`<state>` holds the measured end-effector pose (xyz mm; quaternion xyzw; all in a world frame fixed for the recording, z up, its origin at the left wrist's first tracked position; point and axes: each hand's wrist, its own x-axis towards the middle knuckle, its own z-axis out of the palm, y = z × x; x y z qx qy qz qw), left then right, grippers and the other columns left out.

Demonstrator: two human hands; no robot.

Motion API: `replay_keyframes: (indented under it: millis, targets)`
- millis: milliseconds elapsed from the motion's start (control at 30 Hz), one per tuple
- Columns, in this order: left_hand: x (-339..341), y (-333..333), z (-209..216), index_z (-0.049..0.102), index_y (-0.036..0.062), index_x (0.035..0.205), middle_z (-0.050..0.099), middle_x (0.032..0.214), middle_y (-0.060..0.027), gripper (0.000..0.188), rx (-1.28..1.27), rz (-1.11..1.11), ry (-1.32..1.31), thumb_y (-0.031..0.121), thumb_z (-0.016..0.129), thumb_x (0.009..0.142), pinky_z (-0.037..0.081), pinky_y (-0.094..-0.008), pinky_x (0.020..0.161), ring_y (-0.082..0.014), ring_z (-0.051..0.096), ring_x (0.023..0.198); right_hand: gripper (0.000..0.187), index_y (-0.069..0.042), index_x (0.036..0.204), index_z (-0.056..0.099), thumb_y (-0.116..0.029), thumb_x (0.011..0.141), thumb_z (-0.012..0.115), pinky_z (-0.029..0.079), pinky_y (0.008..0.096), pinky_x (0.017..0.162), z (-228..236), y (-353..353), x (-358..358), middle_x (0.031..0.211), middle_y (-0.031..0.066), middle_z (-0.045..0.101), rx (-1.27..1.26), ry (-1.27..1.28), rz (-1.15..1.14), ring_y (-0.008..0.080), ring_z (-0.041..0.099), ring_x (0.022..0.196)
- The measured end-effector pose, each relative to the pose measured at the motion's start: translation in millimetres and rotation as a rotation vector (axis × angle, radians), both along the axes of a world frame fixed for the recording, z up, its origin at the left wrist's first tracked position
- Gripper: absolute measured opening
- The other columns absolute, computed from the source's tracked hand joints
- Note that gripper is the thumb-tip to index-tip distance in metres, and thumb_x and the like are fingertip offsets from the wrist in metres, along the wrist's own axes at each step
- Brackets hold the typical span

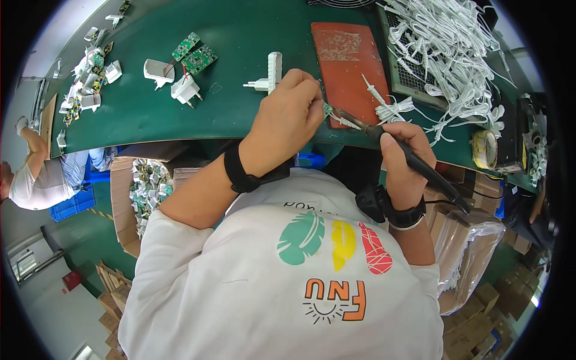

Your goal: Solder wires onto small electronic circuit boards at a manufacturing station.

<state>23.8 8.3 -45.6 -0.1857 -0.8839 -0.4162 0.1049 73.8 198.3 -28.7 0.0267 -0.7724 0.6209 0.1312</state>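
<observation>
My left hand [287, 117] is closed in a pinch on a small green circuit board [327, 110], mostly hidden by the fingers. In my right hand [403, 159] is a soldering iron [427, 171] with a black handle, its metal tip pointing left at the board's edge. A white cable end [343, 122] lies by the tip; whether it touches the board I cannot tell. Just beyond my left hand rests a white plug adapter [274, 71]. An orange-red pad [354, 78] lies under and beyond the iron's tip.
White cables [438, 42] are heaped at the right. Two plug housings [185, 89] wired to circuit boards [199, 59] lie left on the green table [234, 36]. More parts [90, 78] line its far left. A carton of parts [124, 204] stands below; a person [39, 180] is at left.
</observation>
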Motion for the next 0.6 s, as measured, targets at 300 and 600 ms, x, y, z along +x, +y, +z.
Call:
replay_keyframes:
  millis: [300, 600]
  targets:
    - [-0.7, 5.4, -2.6, 0.055, 0.0001, 0.078, 0.056, 0.091, -0.0108, 0.007, -0.086, -0.033, 0.115, 0.003, 0.060, 0.076, 0.047, -0.0317, 0.059, -0.0263, 0.057, 0.069, 0.012, 0.001, 0.086, 0.060, -0.001, 0.075, 0.060, 0.042, 0.0203, 0.060, 3.4, -3.3, -0.6, 0.076, 0.0042, 0.059, 0.088, 0.028, 0.059, 0.0074, 0.051, 0.064]
    - [-2.6, 0.0, -2.2, 0.054, 0.0010, 0.083, 0.053, 0.089, -0.0117, 0.010, -0.032, -0.018, 0.055, 0.001, 0.060, 0.075, 0.046, -0.0342, 0.060, -0.0288, 0.055, 0.070, 0.024, 0.002, 0.096, 0.058, -0.005, 0.074, 0.066, 0.043, 0.0203, 0.060, -1.1, 4.0, -3.5, 0.073, 0.0054, 0.060, -0.019, 0.262, -0.130, 0.0084, 0.055, 0.065]
